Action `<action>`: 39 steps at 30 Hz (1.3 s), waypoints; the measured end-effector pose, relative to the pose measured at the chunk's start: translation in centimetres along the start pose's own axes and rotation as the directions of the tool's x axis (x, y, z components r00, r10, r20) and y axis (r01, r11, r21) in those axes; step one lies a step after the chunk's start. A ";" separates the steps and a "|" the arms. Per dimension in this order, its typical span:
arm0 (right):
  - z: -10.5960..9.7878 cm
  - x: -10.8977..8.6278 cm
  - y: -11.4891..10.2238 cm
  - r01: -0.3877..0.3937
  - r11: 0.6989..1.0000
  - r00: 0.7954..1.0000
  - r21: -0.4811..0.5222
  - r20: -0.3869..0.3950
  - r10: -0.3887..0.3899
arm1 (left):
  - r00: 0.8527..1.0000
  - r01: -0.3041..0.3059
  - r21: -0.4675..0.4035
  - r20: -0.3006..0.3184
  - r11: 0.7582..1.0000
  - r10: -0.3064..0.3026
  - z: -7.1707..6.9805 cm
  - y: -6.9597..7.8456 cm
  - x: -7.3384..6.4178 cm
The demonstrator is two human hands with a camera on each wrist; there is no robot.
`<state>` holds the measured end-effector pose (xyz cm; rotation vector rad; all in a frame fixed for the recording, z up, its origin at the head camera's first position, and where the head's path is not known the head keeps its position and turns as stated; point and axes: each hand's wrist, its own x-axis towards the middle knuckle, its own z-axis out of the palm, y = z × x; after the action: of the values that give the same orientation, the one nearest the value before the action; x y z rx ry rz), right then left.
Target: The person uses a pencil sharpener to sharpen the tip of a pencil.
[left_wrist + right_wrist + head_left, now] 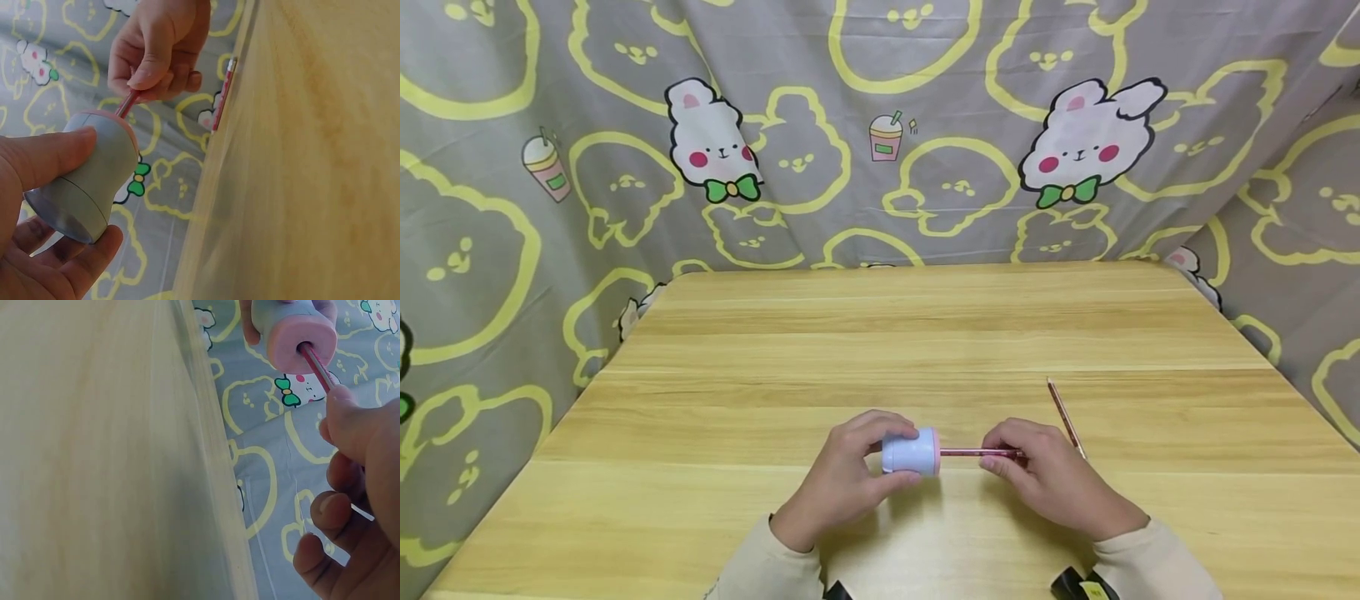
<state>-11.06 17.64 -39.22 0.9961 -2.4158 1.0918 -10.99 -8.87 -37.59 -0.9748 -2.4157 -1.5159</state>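
Observation:
My left hand (852, 467) grips a light blue pencil sharpener (910, 452) between thumb and fingers, its pink end facing right. A reddish pencil (962, 452) runs into the round hole of that pink face (285, 347), as the right wrist view shows. My right hand (1045, 475) pinches the pencil toward its other end with thumb and forefinger. In the left wrist view the sharpener (87, 169) narrows at the waist and has a dark translucent base. The pencil's tip is hidden inside the sharpener.
A second reddish pencil (1063, 412) with a white end lies on the wooden table (850, 350), just beyond my right hand. A grey curtain (865, 192) with yellow cartoon outlines hangs along the table's back and sides.

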 end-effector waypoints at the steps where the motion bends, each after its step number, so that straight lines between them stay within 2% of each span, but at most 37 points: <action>1: 0.0 0.0 0.1 0.005 1.000 1.000 -0.006 -0.002 -0.005 | 1.000 0.000 0.000 0.000 1.000 0.000 0.0 0.0 0.0; 9: -0.1 0.0 0.2 0.032 0.999 0.999 -0.028 -0.009 -0.032 | 1.000 0.004 -0.001 0.002 1.000 -0.004 0.1 0.1 0.0; 14: -0.2 0.0 0.1 0.034 0.999 0.999 -0.036 0.015 -0.034 | 1.000 0.012 0.002 0.004 1.000 -0.012 0.1 0.1 0.1; 23: -0.2 0.0 -0.1 -0.075 0.997 0.995 0.011 0.060 0.074 | 1.000 0.014 0.006 0.004 1.000 -0.014 0.1 0.0 0.1; 29: -0.2 -0.1 -0.1 -0.053 0.999 0.998 -0.004 0.035 0.053 | 1.000 0.006 0.008 0.004 1.000 -0.006 0.1 -0.1 0.1; 39: -0.3 -0.1 -0.3 -0.047 0.999 0.998 -0.025 0.035 0.047 | 1.000 0.002 0.010 0.004 1.000 -0.002 0.1 -0.2 0.0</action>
<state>-10.82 17.78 -38.94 0.9635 -2.4867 1.0664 -11.08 -8.81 -37.76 -0.9739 -2.4255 -1.5023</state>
